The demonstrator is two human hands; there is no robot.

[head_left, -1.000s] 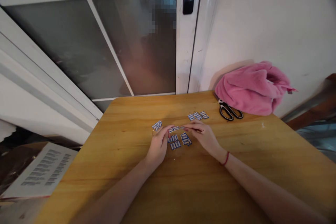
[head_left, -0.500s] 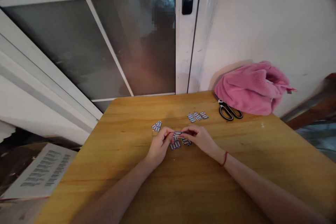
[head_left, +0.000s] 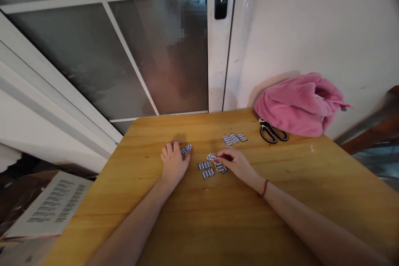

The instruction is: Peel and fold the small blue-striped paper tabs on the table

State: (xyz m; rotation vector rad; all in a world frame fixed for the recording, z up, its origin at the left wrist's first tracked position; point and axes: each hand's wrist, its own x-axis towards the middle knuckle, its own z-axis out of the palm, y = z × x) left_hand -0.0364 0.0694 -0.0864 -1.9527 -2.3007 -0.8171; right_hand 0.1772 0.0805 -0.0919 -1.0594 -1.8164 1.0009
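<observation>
Between the thumb and fingers of my right hand [head_left: 237, 165] is a small white paper label [head_left: 211, 157] with blue-edged strips, raised a little over the table. My left hand [head_left: 173, 163] lies palm down with its fingers spread, beside a little pile of similar labels [head_left: 188, 148]. Its thumb and fingertips reach that pile; whether they grip a piece cannot be made out. Two small label pieces [head_left: 208, 173] lie one below the other between the hands. More labels [head_left: 220, 168] lie overlapping just under my right fingers, partly hidden.
A row of three label pieces [head_left: 234, 138] lies farther back on the wooden table [head_left: 199, 220]. Black-handled scissors [head_left: 270, 132] rest by a pink plush cloth [head_left: 299, 104] against the wall. A glazed door [head_left: 162, 50] borders the table's back; a printed carton [head_left: 52, 203] stands at lower left.
My left hand has let go of the label held between both hands and moved left to the small pile, its fingers spreading. My right hand still holds the label, nearly in place.
</observation>
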